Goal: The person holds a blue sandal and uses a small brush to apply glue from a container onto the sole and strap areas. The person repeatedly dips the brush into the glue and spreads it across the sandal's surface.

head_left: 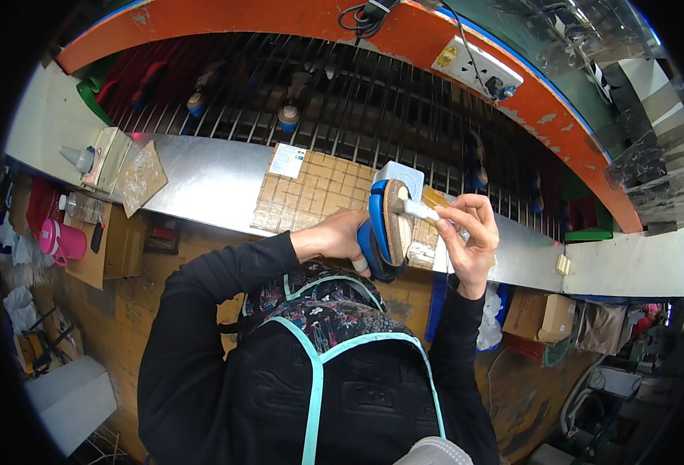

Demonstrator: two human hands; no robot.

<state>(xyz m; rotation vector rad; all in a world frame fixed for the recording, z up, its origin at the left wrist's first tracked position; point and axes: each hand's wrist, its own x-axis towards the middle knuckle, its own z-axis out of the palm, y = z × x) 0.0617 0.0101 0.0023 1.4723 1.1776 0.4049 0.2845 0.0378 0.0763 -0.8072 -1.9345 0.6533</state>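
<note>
Near field, 6 o'clock: a patterned apron with teal straps (319, 341) is worn over black sleeves.

Centre: a blue shoe (385, 229) is gripped by the left hand (334, 236), fingers wrapped about its heel end, tan sole turned toward the right hand. The right hand (470, 232), at 3 o'clock of the shoe, is closed narrowly on a small white-tipped brush (423, 211), whose tip is laid against the sole edge.

Step judged in hand: coating or cleaning of the sole rim with the brush. The next move is judged to call for a steady hold by the left hand and a slow turn of the shoe, so that uncovered rim is brought under the tip.

Beyond, 12 o'clock: a steel counter (202, 182) with a gridded board (303, 194); farther, a wire rack conveyor (342, 101) under an orange frame (280, 19). At 9 o'clock, a pink cup (59, 240).
</note>
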